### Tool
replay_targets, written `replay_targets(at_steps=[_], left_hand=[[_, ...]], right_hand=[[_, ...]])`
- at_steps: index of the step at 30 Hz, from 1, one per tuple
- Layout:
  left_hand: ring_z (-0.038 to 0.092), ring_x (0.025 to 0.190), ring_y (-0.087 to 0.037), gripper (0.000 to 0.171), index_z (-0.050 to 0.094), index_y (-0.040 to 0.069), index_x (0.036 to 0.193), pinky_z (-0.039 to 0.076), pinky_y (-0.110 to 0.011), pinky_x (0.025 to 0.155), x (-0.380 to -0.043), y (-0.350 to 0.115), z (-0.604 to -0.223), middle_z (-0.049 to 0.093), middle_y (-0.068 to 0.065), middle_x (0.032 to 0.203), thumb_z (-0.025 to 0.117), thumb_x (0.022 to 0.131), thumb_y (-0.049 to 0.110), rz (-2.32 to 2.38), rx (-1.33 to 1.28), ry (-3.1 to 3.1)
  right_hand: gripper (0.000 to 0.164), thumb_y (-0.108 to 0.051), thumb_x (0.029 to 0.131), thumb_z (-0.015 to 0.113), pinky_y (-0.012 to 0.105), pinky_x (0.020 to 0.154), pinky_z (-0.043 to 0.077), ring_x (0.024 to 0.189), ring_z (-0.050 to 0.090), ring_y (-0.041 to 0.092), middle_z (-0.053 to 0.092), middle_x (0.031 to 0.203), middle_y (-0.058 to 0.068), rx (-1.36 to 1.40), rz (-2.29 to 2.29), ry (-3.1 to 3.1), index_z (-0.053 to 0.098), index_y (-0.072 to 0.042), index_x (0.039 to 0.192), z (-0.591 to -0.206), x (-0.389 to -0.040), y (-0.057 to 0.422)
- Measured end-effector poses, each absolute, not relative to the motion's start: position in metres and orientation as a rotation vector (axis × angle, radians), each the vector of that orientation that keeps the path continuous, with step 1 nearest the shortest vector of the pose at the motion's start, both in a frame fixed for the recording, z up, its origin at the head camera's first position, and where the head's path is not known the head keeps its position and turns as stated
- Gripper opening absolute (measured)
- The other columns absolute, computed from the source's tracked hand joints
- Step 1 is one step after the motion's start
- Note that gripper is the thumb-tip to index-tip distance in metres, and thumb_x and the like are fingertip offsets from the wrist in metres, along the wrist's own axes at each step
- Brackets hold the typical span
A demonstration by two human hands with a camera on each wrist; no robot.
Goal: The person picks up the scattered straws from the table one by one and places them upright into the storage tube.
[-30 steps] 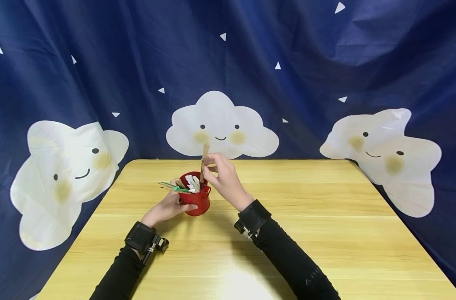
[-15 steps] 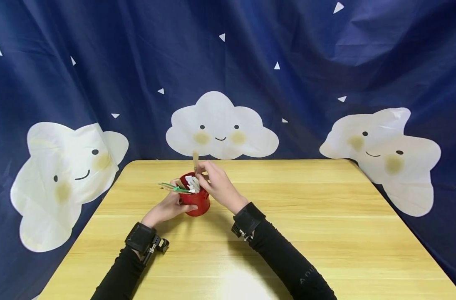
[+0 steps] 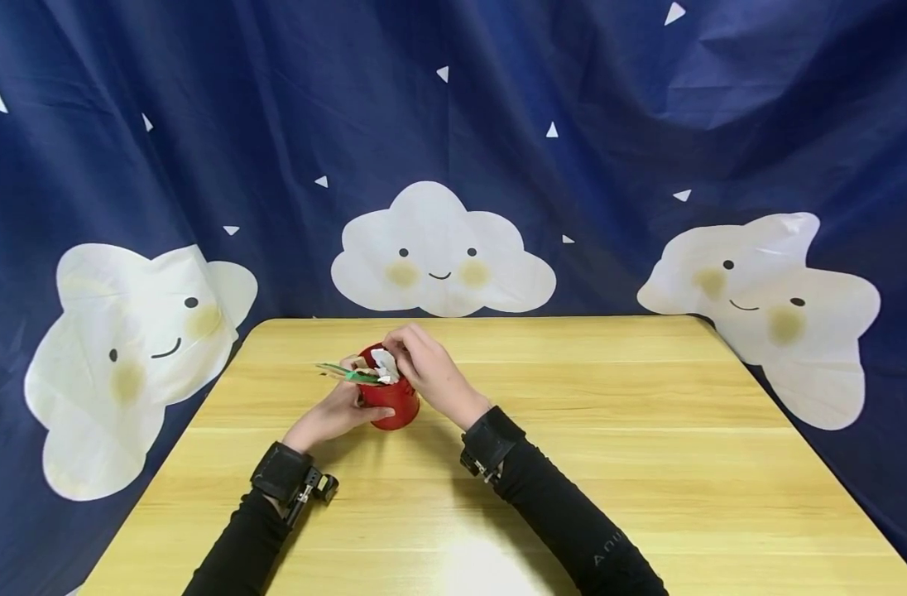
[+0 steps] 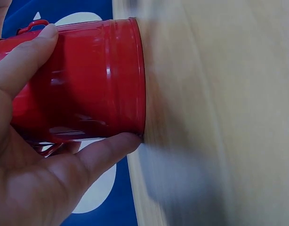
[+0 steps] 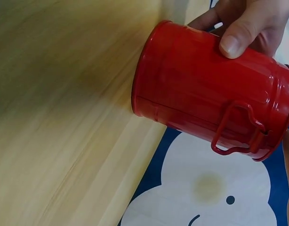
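Note:
A small red metal bucket [image 3: 397, 406] with looped side handles stands on the wooden table near its back edge. My left hand [image 3: 336, 415] grips it from the left, with the thumb across its front side. At the bucket's mouth, on the right, is my right hand [image 3: 434, 371], its bent fingers reaching over the rim. Whether they pinch anything is hidden. White crumpled-looking pieces [image 3: 384, 364] poke up inside. A thin green stick [image 3: 349, 374] leans out over the left rim. In the right wrist view, the bucket [image 5: 205, 89] shows one handle, with the left thumb [image 5: 231, 44] on it.
The light wooden table [image 3: 610, 463] stretches to the right and towards the front. Behind it hangs a dark blue curtain [image 3: 498, 149] printed with white smiling clouds. Each wrist carries a black strap with a small camera.
My right hand has moved left and down to the bucket's mouth. The upright tan stick it pinched has gone down and no longer shows above the fingers. The left hand keeps its grip.

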State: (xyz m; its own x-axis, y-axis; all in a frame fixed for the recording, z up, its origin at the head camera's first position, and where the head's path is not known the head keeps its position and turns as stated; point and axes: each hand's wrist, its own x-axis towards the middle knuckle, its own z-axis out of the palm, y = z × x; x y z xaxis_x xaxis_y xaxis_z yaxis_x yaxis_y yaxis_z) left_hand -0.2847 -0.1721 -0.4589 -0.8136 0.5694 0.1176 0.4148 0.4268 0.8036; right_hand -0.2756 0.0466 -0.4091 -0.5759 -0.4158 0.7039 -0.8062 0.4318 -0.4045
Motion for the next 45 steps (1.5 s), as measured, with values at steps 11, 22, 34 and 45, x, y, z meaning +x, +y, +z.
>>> replay_targets(at_steps=[11,22,34,45], left_hand=[[0.043,0.136,-0.037,0.081,0.028,0.001,0.152,0.039,-0.053,0.110,-0.287,-0.173,-0.462,0.038,-0.022,0.150,0.079,0.090,0.016,1.385,0.830,2.488],[0.039,0.138,-0.038,0.082,0.032,0.002,0.150,0.039,-0.054,0.110,-0.286,-0.170,-0.462,0.033,-0.022,0.152,0.081,0.088,0.020,1.364,0.814,2.514],[0.039,0.137,-0.042,0.089,0.025,-0.004,0.150,0.037,-0.057,0.111,-0.292,-0.170,-0.462,0.035,-0.026,0.149,0.083,0.085,0.015,1.387,0.821,2.505],[0.014,0.149,-0.051,0.118,-0.009,-0.010,0.156,0.018,-0.067,0.117,-0.279,-0.184,-0.462,0.009,-0.036,0.162,0.082,0.082,0.003,1.299,0.803,2.625]], right_hand=[[0.012,0.001,0.102,0.055,0.021,0.081,0.054,0.094,0.059,0.014,0.060,0.105,0.006,1.004,0.997,-2.195,0.058,-0.004,0.112,-0.407,-0.270,0.053],[0.013,0.002,0.101,0.055,0.021,0.087,0.053,0.099,0.061,0.015,0.061,0.106,0.007,0.949,0.965,-2.281,0.060,-0.003,0.112,-0.417,-0.258,0.066],[0.023,-0.004,0.096,0.067,0.035,0.094,0.055,0.106,0.065,0.022,0.065,0.113,0.009,0.839,0.841,-2.534,0.062,-0.002,0.119,-0.435,-0.224,0.118],[0.034,-0.014,0.100,0.065,0.046,0.102,0.050,0.120,0.060,0.035,0.063,0.126,0.017,0.612,0.828,-2.739,0.058,0.002,0.130,-0.447,-0.198,0.167]])
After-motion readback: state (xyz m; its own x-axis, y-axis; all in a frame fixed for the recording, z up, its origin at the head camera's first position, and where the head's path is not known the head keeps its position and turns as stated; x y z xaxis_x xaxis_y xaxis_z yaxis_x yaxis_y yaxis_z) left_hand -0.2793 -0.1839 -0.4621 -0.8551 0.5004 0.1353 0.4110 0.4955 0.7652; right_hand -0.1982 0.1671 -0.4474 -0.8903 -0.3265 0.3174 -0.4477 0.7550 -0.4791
